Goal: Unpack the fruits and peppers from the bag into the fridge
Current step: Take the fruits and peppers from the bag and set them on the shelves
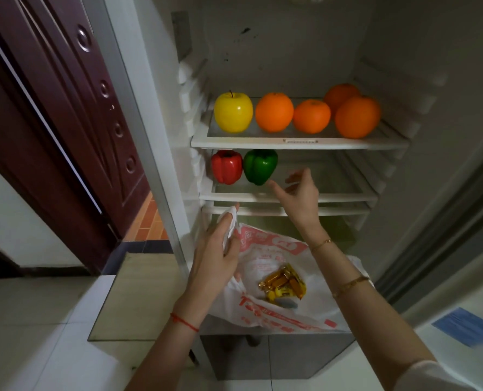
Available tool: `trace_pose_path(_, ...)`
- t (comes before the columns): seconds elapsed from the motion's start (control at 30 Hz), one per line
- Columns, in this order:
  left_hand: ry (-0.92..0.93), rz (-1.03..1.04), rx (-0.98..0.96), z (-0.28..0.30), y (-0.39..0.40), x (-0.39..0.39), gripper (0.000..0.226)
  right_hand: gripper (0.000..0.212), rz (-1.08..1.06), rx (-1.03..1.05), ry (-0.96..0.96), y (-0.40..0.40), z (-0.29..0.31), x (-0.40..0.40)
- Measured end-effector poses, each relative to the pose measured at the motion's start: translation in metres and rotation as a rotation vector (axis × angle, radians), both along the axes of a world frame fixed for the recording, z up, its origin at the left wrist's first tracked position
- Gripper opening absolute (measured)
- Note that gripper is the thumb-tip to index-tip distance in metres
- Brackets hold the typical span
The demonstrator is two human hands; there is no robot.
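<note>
The fridge stands open. On its upper shelf [299, 143] sit a yellow apple [233, 112] and several oranges [274, 112]. The second shelf [319, 196] carries a red pepper [225, 166] and a green pepper [260, 166] side by side at its left end. My right hand [299, 190] hovers just right of the green pepper with relaxed fingers, holding nothing. My left hand [217, 249] grips the handle of a white plastic bag with red print [279, 280], which hangs below the shelves. Inside the bag lie yellow-wrapped packets [285, 283].
A dark red door [65, 122] stands to the left, beside the fridge's side wall. The fridge door [446, 221] is swung out on the right. A low cabinet top [133, 297] is at lower left, and a blue sheet [466, 325] lies at lower right.
</note>
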State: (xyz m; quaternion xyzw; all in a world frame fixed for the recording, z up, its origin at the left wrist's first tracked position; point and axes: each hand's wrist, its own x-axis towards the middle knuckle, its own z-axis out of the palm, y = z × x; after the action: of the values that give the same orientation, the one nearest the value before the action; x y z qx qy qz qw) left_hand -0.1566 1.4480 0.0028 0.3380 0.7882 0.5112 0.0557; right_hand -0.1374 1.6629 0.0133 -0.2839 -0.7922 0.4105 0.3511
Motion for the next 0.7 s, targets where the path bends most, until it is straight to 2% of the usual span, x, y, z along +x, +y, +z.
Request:
trace_pose_path(0.07, -0.007, -0.015, 0.012, 0.000, -0.002, 0.003, 0.057, 0.019, 0.091, 0.079, 0.018, -0.009, -0.010, 0.023)
trace_pose_path(0.1, 0.001, -0.018, 0.012, 0.000, -0.003, 0.006, 0.057, 0.013, 0.176, 0.110, -0.016, -0.014, -0.017, 0.035)
trace_pose_path(0.2, 0.018, -0.035, 0.027, 0.001, -0.007, 0.017, 0.054, 0.008, 0.439, 0.102, -0.274, -0.025, -0.047, 0.061)
trace_pose_path(0.27, -0.001, -0.034, 0.029, 0.001, -0.009, 0.022, 0.053, 0.003, 0.518, 0.095, -0.487, -0.026, -0.077, 0.066)
trace_pose_path(0.37, -0.022, -0.015, -0.021, -0.004, -0.013, 0.029, 0.049, 0.029, 0.551, 0.172, -0.865, -0.024, -0.133, 0.069)
trace_pose_path(0.43, -0.004, -0.014, -0.053, -0.007, -0.016, 0.032, 0.048, 0.046, 0.561, 0.207, -1.014, -0.028, -0.163, 0.071)
trace_pose_path(0.57, -0.018, -0.019, -0.086, -0.012, -0.020, 0.035, 0.051, 0.053, 0.529, 0.271, -1.043, -0.044, -0.195, 0.075)
trace_pose_path(0.7, -0.022, -0.016, -0.090, -0.011, -0.026, 0.038, 0.051, 0.059, 0.525, 0.249, -1.058, -0.054, -0.214, 0.081)
